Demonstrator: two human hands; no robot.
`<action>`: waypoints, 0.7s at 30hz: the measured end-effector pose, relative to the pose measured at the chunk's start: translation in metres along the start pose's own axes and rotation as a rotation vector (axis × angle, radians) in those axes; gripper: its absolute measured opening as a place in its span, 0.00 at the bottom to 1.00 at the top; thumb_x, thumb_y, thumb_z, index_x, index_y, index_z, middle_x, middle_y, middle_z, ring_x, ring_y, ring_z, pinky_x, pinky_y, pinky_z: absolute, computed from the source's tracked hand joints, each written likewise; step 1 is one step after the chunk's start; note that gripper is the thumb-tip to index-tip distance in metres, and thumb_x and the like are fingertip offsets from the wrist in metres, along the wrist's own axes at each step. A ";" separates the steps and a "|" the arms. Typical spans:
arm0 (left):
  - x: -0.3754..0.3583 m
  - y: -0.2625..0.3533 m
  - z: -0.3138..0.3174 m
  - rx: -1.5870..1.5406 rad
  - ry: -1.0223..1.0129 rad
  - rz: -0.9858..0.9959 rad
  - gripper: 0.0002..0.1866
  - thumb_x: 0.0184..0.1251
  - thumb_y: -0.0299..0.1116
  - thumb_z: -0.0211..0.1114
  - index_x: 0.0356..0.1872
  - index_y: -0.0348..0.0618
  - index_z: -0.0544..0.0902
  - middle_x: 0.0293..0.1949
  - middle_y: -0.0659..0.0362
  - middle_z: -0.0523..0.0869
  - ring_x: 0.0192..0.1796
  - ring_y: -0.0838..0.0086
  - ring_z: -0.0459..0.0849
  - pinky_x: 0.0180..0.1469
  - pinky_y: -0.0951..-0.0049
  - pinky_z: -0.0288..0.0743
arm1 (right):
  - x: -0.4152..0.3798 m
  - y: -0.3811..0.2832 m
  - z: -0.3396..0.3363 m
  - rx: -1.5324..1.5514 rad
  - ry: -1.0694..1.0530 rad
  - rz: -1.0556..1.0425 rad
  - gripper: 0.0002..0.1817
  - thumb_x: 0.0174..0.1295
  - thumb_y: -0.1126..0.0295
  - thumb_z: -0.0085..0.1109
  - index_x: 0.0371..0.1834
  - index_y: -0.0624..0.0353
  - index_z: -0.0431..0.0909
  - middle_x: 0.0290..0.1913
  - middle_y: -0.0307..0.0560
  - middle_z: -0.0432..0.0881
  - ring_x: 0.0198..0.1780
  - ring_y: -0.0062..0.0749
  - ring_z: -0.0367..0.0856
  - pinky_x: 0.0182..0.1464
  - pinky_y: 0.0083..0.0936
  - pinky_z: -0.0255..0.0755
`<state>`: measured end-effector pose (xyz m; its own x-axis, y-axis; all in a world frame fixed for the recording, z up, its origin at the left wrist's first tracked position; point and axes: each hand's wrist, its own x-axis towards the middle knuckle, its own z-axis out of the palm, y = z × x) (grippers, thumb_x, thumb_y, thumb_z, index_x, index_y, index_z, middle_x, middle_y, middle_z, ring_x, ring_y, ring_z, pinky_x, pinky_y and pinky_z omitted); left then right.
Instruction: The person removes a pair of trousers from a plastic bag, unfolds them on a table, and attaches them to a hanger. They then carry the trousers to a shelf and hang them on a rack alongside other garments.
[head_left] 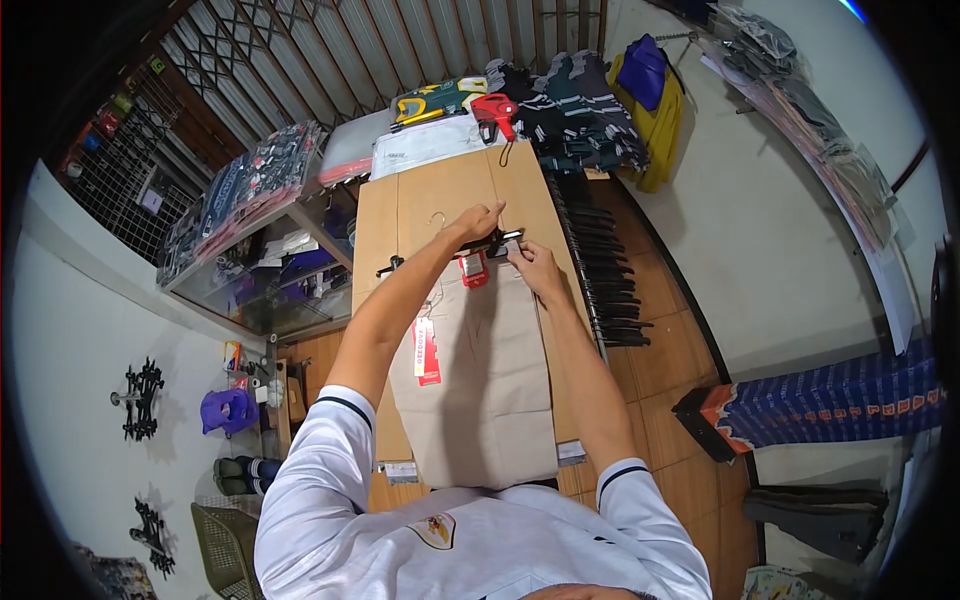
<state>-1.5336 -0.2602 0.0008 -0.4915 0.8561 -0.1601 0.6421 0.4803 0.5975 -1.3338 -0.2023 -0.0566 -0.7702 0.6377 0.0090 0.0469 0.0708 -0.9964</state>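
Beige trousers [480,370] lie folded on a wooden table [440,190], their waist at the far end. A red and white tag [426,352] hangs over their left part, and a smaller red tag [473,269] is at the waist. A black clip hanger [490,240] with a metal hook lies along the waist. My left hand [477,222] is closed over the hanger near its right end. My right hand [535,266] has its fingers pressed together at the trousers' right waist corner, by the hanger's clip.
Behind the table are a red tag gun [495,117] and stacked dark garments [590,110]. A glass case [260,260] with packed clothes stands left. Dark hangers [600,270] line the table's right side. A blue-wrapped roll [830,400] is at the right.
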 end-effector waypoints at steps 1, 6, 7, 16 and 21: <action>0.002 0.001 0.001 0.012 -0.009 -0.006 0.48 0.75 0.69 0.36 0.27 0.28 0.87 0.33 0.30 0.85 0.46 0.40 0.86 0.56 0.53 0.75 | 0.000 -0.002 0.000 -0.007 0.015 0.000 0.14 0.64 0.65 0.66 0.44 0.65 0.85 0.36 0.43 0.89 0.35 0.21 0.79 0.41 0.22 0.71; 0.006 0.004 -0.004 0.020 -0.069 -0.054 0.52 0.73 0.73 0.32 0.26 0.28 0.86 0.32 0.32 0.85 0.45 0.42 0.85 0.56 0.52 0.73 | -0.002 -0.001 0.002 0.002 0.071 -0.013 0.16 0.63 0.61 0.66 0.43 0.64 0.86 0.34 0.47 0.90 0.35 0.27 0.85 0.43 0.28 0.75; 0.006 0.004 -0.003 0.012 -0.071 -0.066 0.53 0.73 0.74 0.32 0.27 0.28 0.87 0.30 0.35 0.85 0.42 0.45 0.85 0.55 0.54 0.74 | -0.002 -0.002 0.002 -0.003 0.078 -0.013 0.16 0.63 0.61 0.66 0.44 0.64 0.86 0.34 0.47 0.90 0.35 0.27 0.85 0.43 0.28 0.75; 0.001 0.006 0.002 -0.010 -0.008 0.032 0.52 0.74 0.72 0.31 0.24 0.27 0.85 0.29 0.31 0.84 0.42 0.41 0.85 0.55 0.50 0.73 | -0.004 -0.009 0.002 -0.039 0.097 -0.001 0.14 0.63 0.60 0.65 0.42 0.60 0.87 0.33 0.44 0.90 0.35 0.26 0.86 0.43 0.27 0.75; 0.005 0.006 0.000 -0.044 0.103 -0.059 0.48 0.77 0.66 0.35 0.23 0.27 0.84 0.29 0.30 0.83 0.41 0.38 0.85 0.53 0.48 0.74 | -0.001 -0.001 0.002 0.011 0.079 -0.013 0.15 0.62 0.60 0.67 0.42 0.60 0.87 0.30 0.41 0.89 0.32 0.24 0.83 0.40 0.26 0.74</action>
<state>-1.5323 -0.2528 0.0038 -0.5865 0.8017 -0.1157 0.5850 0.5180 0.6241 -1.3342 -0.2048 -0.0562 -0.7181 0.6954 0.0277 0.0302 0.0709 -0.9970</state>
